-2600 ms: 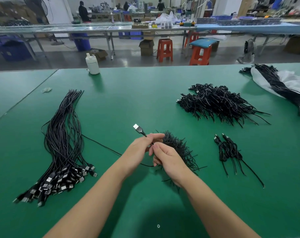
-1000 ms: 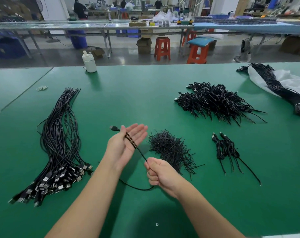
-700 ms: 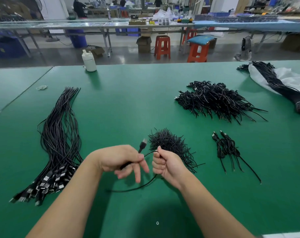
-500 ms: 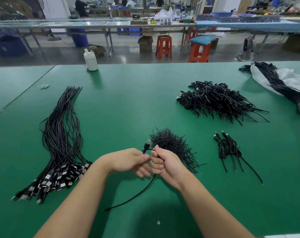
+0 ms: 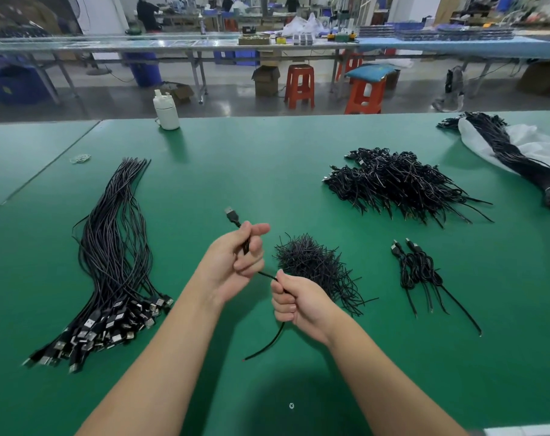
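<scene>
The black cable (image 5: 269, 343) trails its loose end over the green table (image 5: 267, 171), nearest the person. The right hand (image 5: 298, 305) is clenched round it. Just beyond, the left hand (image 5: 236, 262) curls its fingers round what seems a doubled stretch, with the USB plug (image 5: 232, 214) jutting far-left. A heap of black ties (image 5: 314, 265) lies just right of the hands.

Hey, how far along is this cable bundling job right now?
Done: a heap of coiled cables and a small cluster of coiled cables lie at right. In hand: the left hand and right hand hold one USB cable between them. Left: the long bundle of straight USB cables at left, so a good share likely remains.
</scene>
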The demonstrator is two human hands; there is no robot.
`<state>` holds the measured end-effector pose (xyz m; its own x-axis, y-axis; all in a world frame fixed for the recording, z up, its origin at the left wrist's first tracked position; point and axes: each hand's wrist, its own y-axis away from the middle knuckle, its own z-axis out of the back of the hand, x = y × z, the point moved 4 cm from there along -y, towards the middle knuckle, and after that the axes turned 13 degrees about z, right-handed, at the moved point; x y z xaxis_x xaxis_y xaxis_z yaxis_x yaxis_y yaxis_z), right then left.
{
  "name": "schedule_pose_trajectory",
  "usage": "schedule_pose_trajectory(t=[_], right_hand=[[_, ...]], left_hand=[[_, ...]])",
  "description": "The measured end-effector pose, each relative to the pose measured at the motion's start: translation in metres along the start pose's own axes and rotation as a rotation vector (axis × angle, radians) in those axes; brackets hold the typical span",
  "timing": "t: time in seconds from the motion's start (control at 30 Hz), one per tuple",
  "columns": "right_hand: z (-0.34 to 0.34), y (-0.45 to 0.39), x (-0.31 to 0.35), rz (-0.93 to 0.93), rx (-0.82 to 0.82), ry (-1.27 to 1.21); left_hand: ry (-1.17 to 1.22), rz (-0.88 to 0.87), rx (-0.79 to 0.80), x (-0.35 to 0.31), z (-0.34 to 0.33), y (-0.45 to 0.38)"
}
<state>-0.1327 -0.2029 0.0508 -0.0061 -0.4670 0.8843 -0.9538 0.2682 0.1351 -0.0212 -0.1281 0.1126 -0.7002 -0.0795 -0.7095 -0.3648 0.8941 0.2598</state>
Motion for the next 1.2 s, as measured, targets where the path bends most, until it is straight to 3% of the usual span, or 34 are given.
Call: schedule_pose_trajectory(t=[0.1,0.17,0.23,0.3,0.43,0.6,0.77,0.83,1.0,1.1,1.2], right_hand=[[0.003,0.0,0.008,-0.024,0.01,-0.005],[0.005,0.0,0.013,-0.028,0.007,0.033],[0.007,-0.002,0.019,-0.029,-0.011,0.034],[0.009,-0.003,0.027,-0.008,-0.028,0.081],[0.006,-0.001,0.043,0.092,-0.028,0.258],[-0.009,0.011,0.049,0.192,0.082,0.498],[-0.015,0.012,0.028,0.112,0.078,0.905],[-0.013,0.011,0.023,0.082,0.01,0.842],[-0.005,0.01,0.029,0.218,-0.033,0.716],[-0.009,0.011,0.026,0.237,0.055,0.314],[-0.011,0.011,0.027,0.223,0.036,0.11]], left_hand=[[-0.469,0.178,0.241,0.005,-0.003,0.015],[-0.83,0.319,0.31,0.009,-0.003,0.022],[-1.08,0.434,0.315,0.013,-0.004,0.026],[-1.154,0.482,0.178,0.017,-0.005,0.024],[-1.003,0.308,-0.192,0.021,0.004,0.011],[-0.612,0.057,-0.152,0.022,0.007,0.005],[-0.256,-0.018,-0.13,0.024,-0.008,0.001],[-0.188,-0.025,-0.131,0.026,-0.013,0.0],[-0.065,-0.036,-0.134,0.025,-0.019,0.001],[-0.011,-0.029,-0.082,0.026,-0.023,0.001],[-0.035,0.003,-0.006,0.027,-0.027,0.001]])
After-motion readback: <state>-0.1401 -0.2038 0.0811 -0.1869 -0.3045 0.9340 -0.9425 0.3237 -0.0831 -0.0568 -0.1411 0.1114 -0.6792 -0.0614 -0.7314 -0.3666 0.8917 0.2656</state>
